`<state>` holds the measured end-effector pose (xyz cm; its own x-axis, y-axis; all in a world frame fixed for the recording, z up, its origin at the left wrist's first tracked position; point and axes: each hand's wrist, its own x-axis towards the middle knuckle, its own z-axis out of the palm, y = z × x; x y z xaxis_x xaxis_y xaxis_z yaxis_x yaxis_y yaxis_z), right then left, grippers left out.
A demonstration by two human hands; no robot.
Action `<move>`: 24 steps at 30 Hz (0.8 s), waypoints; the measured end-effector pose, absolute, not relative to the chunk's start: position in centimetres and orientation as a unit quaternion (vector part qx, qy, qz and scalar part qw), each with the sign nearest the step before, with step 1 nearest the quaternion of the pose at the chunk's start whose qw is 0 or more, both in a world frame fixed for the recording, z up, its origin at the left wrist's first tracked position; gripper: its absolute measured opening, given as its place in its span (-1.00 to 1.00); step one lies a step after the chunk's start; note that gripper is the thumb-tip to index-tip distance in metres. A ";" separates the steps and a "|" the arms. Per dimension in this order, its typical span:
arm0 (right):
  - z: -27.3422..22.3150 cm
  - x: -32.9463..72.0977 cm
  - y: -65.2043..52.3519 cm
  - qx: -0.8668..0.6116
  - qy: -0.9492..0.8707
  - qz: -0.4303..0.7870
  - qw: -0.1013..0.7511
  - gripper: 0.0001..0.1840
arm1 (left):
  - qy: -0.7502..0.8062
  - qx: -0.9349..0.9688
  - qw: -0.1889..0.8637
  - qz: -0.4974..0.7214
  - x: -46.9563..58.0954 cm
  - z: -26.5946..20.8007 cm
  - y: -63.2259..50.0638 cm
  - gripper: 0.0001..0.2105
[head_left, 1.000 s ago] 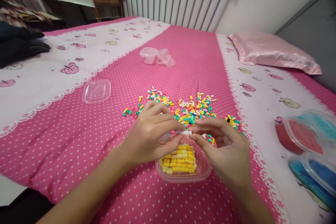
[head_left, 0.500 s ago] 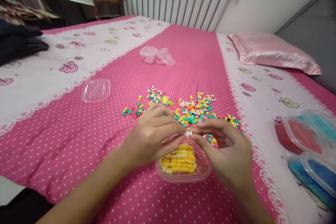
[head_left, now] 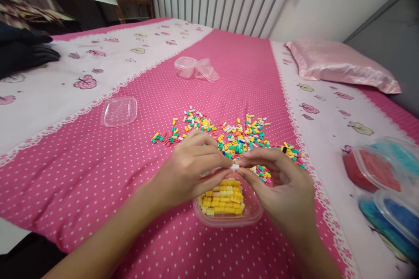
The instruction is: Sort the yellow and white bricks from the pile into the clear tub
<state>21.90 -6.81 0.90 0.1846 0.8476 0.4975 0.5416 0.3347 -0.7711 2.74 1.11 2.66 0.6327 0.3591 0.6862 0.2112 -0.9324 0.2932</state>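
Observation:
Between the fingertips of both hands is a small white plastic building piece (head_left: 235, 167). My left hand (head_left: 198, 163) pinches it from the left, and my right hand (head_left: 278, 178) pinches it from the right. Just below them on the bed sits a clear plastic container (head_left: 252, 209), partly hidden by my hands. Joined rows of yellow and pale yellow pieces (head_left: 224, 200) lie in its left part. Beyond my hands spreads a loose pile of small pieces (head_left: 242, 139) in yellow, green, white and pink.
A clear lid (head_left: 120, 111) lies on the pink bedspread at left. More clear containers (head_left: 186, 67) stand farther back. At right are containers of red (head_left: 376, 168) and blue (head_left: 399, 216) contents. A pink pillow (head_left: 340, 65) and dark gloves (head_left: 29, 52) rest at the sides.
Almost nothing differs. Both hands keep their pinch on the white piece above the container, and the view has shifted very slightly.

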 end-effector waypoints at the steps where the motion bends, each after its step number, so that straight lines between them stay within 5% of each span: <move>1: 0.9 21.9 -6.8 -0.558 -0.624 0.144 0.527 -0.75 | 0.158 0.899 0.095 0.397 2.7 2.7 1.0 -0.96; 11: 0.5 22.5 -6.2 -0.565 -0.609 0.179 0.527 -0.54 | 0.263 0.895 0.085 0.350 1.3 2.6 3.0 -0.96; 17: 0.1 23.5 -5.5 -0.593 -0.557 0.177 0.554 -0.77 | 0.451 0.872 0.018 0.190 -0.6 0.5 5.9 -0.84; 24: -0.3 23.9 -5.0 -0.598 -0.584 0.191 0.516 -0.81 | 0.468 0.864 -0.064 0.176 1.0 0.0 5.3 -0.79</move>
<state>23.89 -5.00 -0.26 0.2459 0.8945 0.3733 0.5002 0.2128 -0.8394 0.99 5.26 0.05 0.4995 0.7864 0.3634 0.8314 -0.5531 0.0542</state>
